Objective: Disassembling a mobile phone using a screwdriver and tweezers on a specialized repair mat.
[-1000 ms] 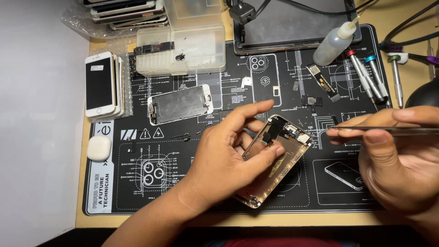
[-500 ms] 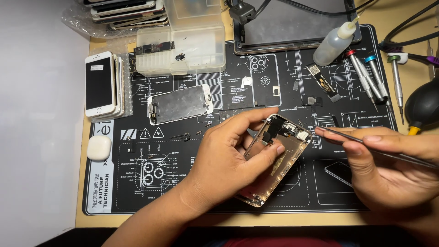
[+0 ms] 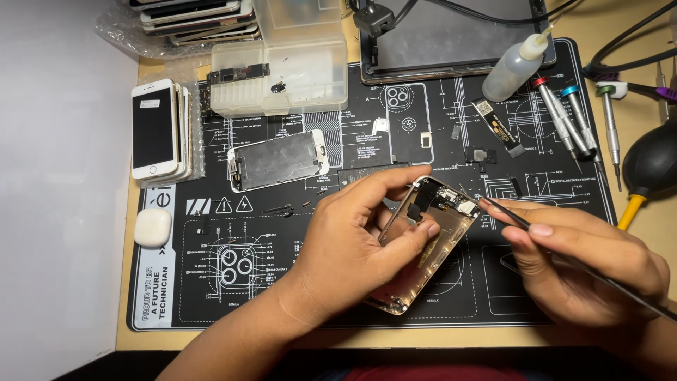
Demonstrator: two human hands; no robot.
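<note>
My left hand [image 3: 356, 236] grips an opened gold phone housing [image 3: 441, 233], tilted up off the black repair mat [image 3: 282, 282]; the thumb rests inside the frame and the fingers wrap its top edge. My right hand [image 3: 589, 261] holds a thin black pointed tool [image 3: 515, 217] like a pen. The tool's tip touches the small parts at the housing's upper right corner.
A detached phone screen [image 3: 278, 161] lies face down on the mat. Stacked phones [image 3: 159, 130], a white earbud case [image 3: 153, 227], clear plastic boxes [image 3: 278, 77], a squeeze bottle [image 3: 515, 67], screwdrivers [image 3: 568, 120], a tablet [image 3: 451, 35] and a black air blower [image 3: 652, 166] surround the work area.
My right hand moved left and down, bringing the tool's tip from hovering near the housing to its upper corner. My left hand kept hold of the housing.
</note>
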